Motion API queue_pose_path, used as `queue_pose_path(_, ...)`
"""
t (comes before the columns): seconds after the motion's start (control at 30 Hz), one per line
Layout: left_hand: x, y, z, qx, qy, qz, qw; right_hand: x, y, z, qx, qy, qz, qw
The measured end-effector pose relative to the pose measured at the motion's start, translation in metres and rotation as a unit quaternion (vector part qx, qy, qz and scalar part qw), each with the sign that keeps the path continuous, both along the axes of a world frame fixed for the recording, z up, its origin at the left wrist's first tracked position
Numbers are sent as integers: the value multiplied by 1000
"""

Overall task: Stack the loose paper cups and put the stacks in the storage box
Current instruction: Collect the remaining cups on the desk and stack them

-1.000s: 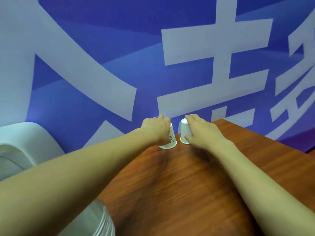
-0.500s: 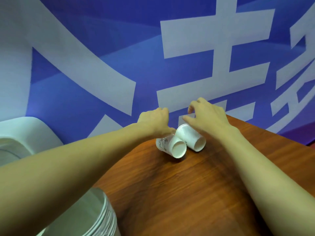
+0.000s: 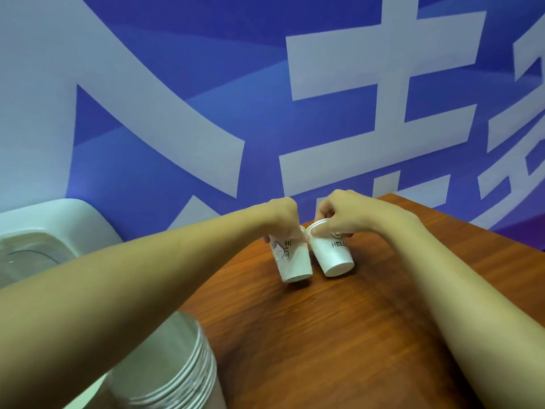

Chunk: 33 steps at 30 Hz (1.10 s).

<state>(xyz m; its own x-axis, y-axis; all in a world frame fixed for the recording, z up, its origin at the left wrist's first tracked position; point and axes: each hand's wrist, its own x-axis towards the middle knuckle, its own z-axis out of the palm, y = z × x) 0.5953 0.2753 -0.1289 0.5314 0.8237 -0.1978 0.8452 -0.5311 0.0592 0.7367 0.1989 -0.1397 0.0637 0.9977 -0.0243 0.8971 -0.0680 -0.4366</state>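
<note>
L hand [image 3: 282, 217] grips the "Hi" cup [image 3: 292, 259] & R hand [image 3: 343, 213] pinches the "HELLO" cup [image 3: 332, 255] by its rim, both upright, side by side above the table [image 3: 339, 335], far from stacked cups [image 3: 182, 376]

The left hand [image 3: 281, 215] hides the rim of the "Hi" cup [image 3: 292, 256]; the right hand's fingers [image 3: 320, 230] cover part of the "HELLO" cup [image 3: 333, 255] print. A cup stack [image 3: 177, 370] runs off the bottom edge.
</note>
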Motion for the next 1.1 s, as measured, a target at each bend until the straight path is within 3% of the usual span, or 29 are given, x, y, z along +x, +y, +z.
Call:
queue_pose_path(0.37,-75,-61,31,211,-29,-55,975,-50,-34,38,105,-106,21,989)
queue_pose_path(0.57,-142,-117,67,391,51,-116,912,-94,-101,53,235,-215,22,948)
queue_pose_path(0.73,-201,-152,98,469,72,-155,867,-132,-146,65,312,-180,58,931)
queue_pose_path(0.83,-223,-188,113,477,74,-180,857,-147,-164,76,329,-124,75,933)
queue_pose_path(0.93,-243,-210,116,462,99,-118,873,-160,-177,81,323,-21,120,938)
queue_pose_path(1.1,-267,-223,104,416,69,-102,901,-177,-183,72,307,-35,123,943)
